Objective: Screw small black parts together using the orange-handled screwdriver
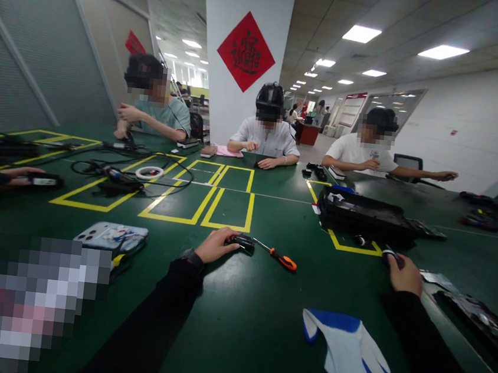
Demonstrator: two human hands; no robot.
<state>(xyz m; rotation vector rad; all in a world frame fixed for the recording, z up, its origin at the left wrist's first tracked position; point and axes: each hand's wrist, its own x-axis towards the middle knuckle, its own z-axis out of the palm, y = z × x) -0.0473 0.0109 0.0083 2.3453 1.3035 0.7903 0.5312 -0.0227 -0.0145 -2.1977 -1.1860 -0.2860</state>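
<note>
My left hand (218, 245) rests on the green tabletop, its fingers closed on a small black plastic part (245, 242). Touching or just beside that part is the tip of a screwdriver (283, 259) with an orange and black handle, which lies flat with no hand on its handle. Out to the right, my right hand (406, 275) pinches a small dark piece with a whitish end (388, 254), too small to name. It is close to a long black housing (366, 213). A white glove with blue coating (349, 354) lies between my forearms.
Yellow tape outlines (227, 227) mark the green table (253, 317). A phone in a pale case (112, 235), tangled black cables (120, 182) and a white ring-shaped roll (149, 172) lie left. Opened dark device parts (479, 320) lie right. Several people sit around the table; a co-worker's hands show at far left.
</note>
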